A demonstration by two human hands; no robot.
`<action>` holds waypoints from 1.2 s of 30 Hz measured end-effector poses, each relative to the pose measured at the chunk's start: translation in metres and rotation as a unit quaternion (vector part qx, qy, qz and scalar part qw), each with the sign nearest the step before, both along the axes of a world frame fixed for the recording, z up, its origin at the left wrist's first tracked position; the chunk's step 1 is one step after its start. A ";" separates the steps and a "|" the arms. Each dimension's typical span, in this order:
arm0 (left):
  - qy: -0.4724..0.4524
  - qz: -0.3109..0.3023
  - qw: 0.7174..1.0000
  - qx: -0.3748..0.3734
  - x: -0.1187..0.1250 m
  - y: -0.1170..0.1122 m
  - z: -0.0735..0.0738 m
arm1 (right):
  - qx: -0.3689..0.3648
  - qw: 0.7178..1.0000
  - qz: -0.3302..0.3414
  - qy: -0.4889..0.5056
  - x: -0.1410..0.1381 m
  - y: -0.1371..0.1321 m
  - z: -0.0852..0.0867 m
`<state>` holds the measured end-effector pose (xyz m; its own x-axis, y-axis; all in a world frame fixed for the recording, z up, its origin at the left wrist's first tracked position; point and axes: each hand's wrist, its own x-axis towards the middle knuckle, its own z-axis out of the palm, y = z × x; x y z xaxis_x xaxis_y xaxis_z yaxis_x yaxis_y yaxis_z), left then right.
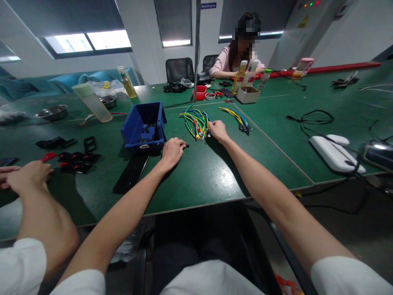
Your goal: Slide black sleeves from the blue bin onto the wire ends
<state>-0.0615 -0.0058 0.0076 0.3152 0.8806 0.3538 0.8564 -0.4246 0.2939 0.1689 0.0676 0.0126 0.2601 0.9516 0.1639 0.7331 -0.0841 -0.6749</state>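
Green seamed tabletop (190, 184), left hand (173, 152) pinching black piece (187, 146) beside blue bin (153, 145), right hand (217, 130) at right edge of wire pile (196, 119), can't tell its grip, mesh chairs (178, 69), shaded windows (173, 22) behind.

Flat green tabletop (190, 176): ruled by pale seams (285, 155). Open blue plastic bin (161, 125): solid colour; small angular pieces (150, 128) inside, black. Wire bundle 1 (198, 122), thin and loosely fanned: green, yellow and blue mixed, red spots, silvery ends. Wire bundle 2 (238, 119), thin and narrow: yellow and blue, black ends. Shallow rectangular plastic tray (202, 96): solid red. Rounded plastic case (331, 155): white. Clustered small parts (78, 161): black, red-accented.
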 end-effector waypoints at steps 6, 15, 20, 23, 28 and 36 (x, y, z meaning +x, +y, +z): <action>-0.018 0.033 0.999 0.013 0.005 -0.003 -0.002 | -0.027 0.921 0.123 0.369 -0.013 -0.020 0.003; 0.028 -0.026 0.998 0.055 0.013 -0.014 0.003 | 0.061 0.908 0.140 0.391 -0.023 -0.039 -0.010; 0.027 -0.061 0.996 0.060 0.015 -0.014 0.004 | 0.057 0.927 0.154 0.336 -0.021 -0.048 -0.013; 0.020 -0.068 0.996 0.059 0.015 -0.008 0.003 | 0.054 0.931 0.147 0.328 -0.022 -0.050 -0.011; 0.036 -0.081 0.995 0.034 0.015 0.001 -0.002 | 0.044 0.910 0.174 0.374 -0.024 -0.053 -0.008; 0.059 -0.087 0.994 0.016 0.016 -0.002 0.001 | 0.016 0.891 0.193 0.410 -0.023 -0.066 -0.005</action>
